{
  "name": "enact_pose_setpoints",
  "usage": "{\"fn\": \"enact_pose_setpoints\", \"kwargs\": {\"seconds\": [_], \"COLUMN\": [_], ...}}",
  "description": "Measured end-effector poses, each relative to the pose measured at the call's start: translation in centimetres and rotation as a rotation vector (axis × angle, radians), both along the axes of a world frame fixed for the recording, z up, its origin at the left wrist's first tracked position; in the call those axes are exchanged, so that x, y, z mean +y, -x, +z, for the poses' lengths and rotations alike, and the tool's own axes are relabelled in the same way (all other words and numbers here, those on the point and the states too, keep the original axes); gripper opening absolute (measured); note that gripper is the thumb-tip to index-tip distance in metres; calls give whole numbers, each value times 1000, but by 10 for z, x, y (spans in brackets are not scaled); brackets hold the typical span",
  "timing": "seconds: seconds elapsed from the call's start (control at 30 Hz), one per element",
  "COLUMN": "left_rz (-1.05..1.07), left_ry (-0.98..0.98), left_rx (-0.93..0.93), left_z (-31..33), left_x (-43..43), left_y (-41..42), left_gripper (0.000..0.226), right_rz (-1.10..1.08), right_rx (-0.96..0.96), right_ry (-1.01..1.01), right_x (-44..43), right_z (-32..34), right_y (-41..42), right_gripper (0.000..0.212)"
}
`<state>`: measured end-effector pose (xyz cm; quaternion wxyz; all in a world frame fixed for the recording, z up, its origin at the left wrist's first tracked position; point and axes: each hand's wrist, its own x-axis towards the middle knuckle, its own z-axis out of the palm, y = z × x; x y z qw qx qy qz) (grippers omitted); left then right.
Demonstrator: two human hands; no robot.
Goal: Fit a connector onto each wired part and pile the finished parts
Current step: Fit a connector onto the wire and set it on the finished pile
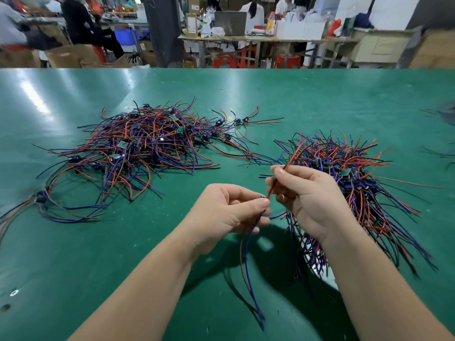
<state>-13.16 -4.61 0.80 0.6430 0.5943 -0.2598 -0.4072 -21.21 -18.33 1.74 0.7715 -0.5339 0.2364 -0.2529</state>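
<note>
My left hand (229, 210) pinches a small dark wired part at its fingertips; its blue and red wires (248, 262) hang down toward me. My right hand (305, 195) grips a red and black wire pair (293, 156) that sticks up past the thumb, its lower end meeting the left fingertips. Whether a connector sits between the fingers is hidden. A tangled pile of wired parts (142, 146) lies to the far left on the green table (320, 94). A second pile (354, 178) lies on the right, partly under my right hand and forearm.
A few loose wired parts (49, 205) trail off the left pile near the left edge. More wires (443, 114) show at the far right edge. Beyond the table's far edge are benches, boxes, red stools and seated people.
</note>
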Motion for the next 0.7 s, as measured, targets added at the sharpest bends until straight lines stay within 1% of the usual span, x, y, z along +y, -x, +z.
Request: {"fn": "enact_pose_setpoints", "kwargs": {"seconds": [0.13,0.2,0.53,0.7], "left_rz": [-247,-317,-470,-497], "left_ry": [-101,-118,-171,-188], "left_rx": [1,-8,-38,-42], "left_z": [-2,-1,1,0], "left_x": [5,6,13,14], "left_y": [2,2,-6,-7], "left_gripper": [6,9,11,10], "right_rz": [-72,-58,-96,-106], "right_rx": [-32,-26,2,0], "right_ry": [-10,16,124,178], "right_x": [-14,-16,-8,-6], "right_z": [6,5,6,7], "right_y": [6,8,5,5], "right_gripper": [12,13,21,23]}}
